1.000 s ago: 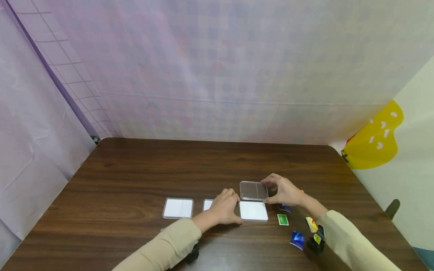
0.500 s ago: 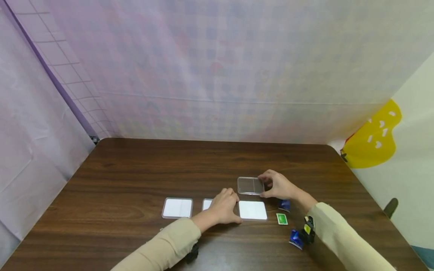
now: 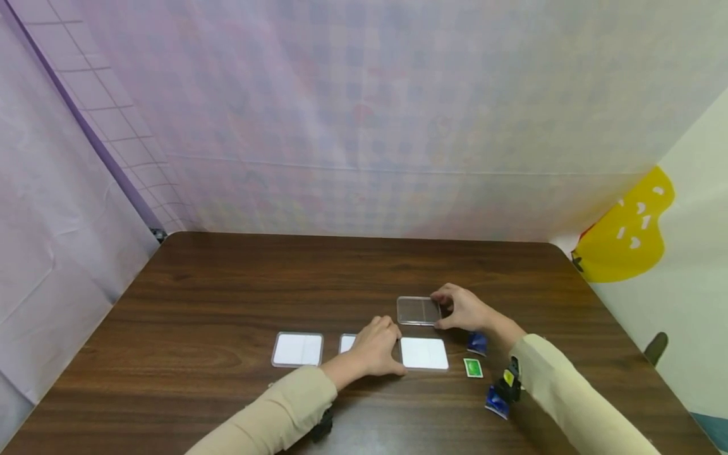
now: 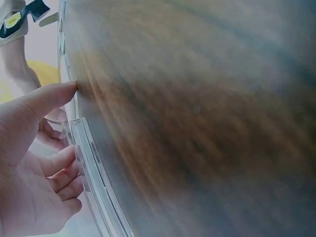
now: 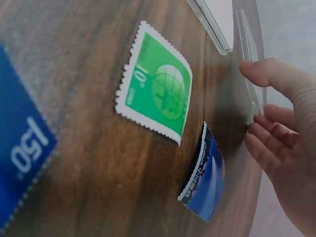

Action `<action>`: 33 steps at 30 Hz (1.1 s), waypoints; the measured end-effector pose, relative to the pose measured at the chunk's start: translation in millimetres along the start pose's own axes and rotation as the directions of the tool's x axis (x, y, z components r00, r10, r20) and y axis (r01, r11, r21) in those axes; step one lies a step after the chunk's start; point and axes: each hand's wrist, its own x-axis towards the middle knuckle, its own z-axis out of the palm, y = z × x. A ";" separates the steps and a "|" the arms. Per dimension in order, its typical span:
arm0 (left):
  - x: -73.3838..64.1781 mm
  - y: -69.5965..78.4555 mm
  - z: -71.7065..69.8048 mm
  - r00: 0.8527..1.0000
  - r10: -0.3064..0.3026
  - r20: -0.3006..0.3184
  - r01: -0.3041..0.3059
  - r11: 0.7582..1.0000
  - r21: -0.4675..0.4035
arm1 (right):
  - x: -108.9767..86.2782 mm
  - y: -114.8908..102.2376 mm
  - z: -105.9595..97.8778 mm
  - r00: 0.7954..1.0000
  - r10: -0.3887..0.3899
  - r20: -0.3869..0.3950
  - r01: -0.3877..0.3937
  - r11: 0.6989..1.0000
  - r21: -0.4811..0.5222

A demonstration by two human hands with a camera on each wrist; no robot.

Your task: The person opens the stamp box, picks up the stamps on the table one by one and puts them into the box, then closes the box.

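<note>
My left hand (image 3: 372,349) lies beside a flat clear case with white backing (image 3: 424,353); its thumb and fingertips grip the case's left end. Part of a second white-backed case (image 3: 346,343) shows from under this hand. Just beyond the first case, my right hand (image 3: 463,309) pinches a clear lid (image 3: 415,311) by its right end, thumb on the near side and fingers on the far side. In the right wrist view, a green postage stamp (image 5: 160,84) and a blue stamp (image 5: 206,175) lie near that hand. Another blue stamp (image 5: 22,140) reads 150.
A third white-backed case (image 3: 297,349) lies to the left on the brown wooden table (image 3: 227,284). The right wrist and its camera (image 3: 508,382) hang close over the nearer blue stamp. A patterned curtain (image 3: 364,126) stands behind the table.
My right hand has moved the clear lid slightly away and left, off the far edge of the white-backed case. The left hand stays in place. A yellow stamp is now hidden behind the right wrist.
</note>
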 end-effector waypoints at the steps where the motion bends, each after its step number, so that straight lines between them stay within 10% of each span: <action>1: 0.1 0.1 0.2 1.000 0.001 -0.001 -0.001 1.000 -0.001 | 0.0 0.2 -0.3 1.000 -0.004 0.001 0.004 1.000 -0.003; 20: 0.7 3.9 0.6 1.000 0.022 -0.010 -0.022 1.000 0.020 | -5.8 -2.8 -10.5 1.000 -0.015 0.006 0.015 1.000 -0.005; 33: -8.1 -14.7 -10.8 0.996 0.092 0.001 -0.091 0.993 -0.072 | -14.8 -43.7 -1.1 0.996 -0.087 -0.029 0.091 0.987 0.135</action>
